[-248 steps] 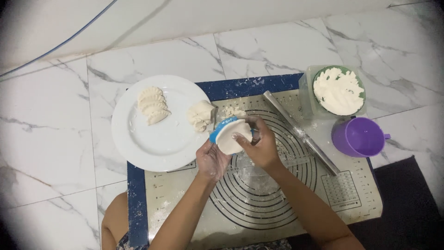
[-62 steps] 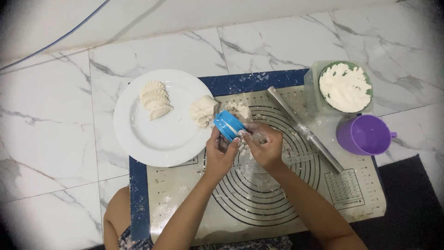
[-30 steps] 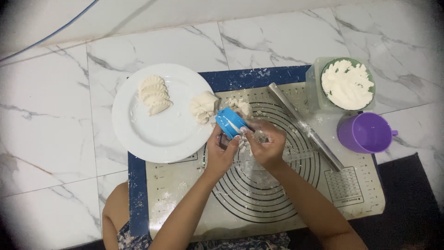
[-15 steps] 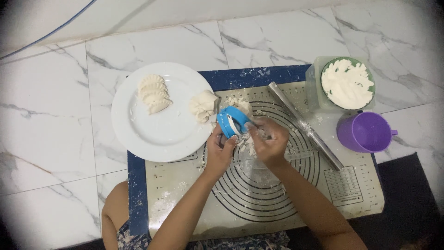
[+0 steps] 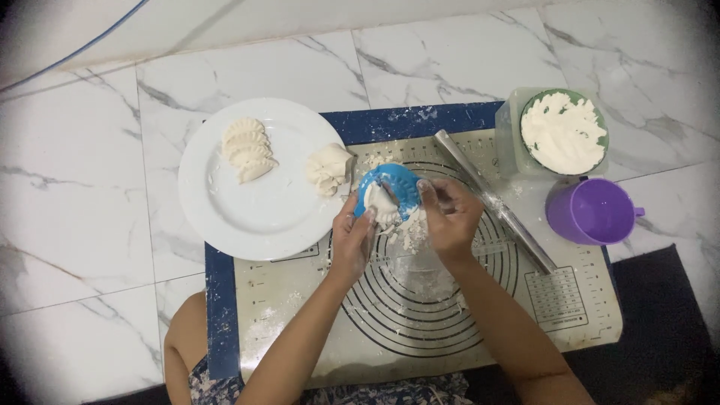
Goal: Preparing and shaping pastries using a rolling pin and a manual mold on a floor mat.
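Observation:
A blue dumpling press is held open above a beige baking mat. My left hand grips its lower edge. My right hand holds its right side, with floury fingers at the rim. A folded white dumpling lies in the press, half out at its lower edge. Dough scraps lie on the mat just below the press.
A white plate at the left carries a row of dumplings and a heap of dough. A metal rolling pin lies aslant on the mat. A green bowl of flour and a purple cup stand at right.
The press, shut between both hands earlier, now lies open with a shaped dumpling showing inside. Both hands stayed at the same spot over the mat.

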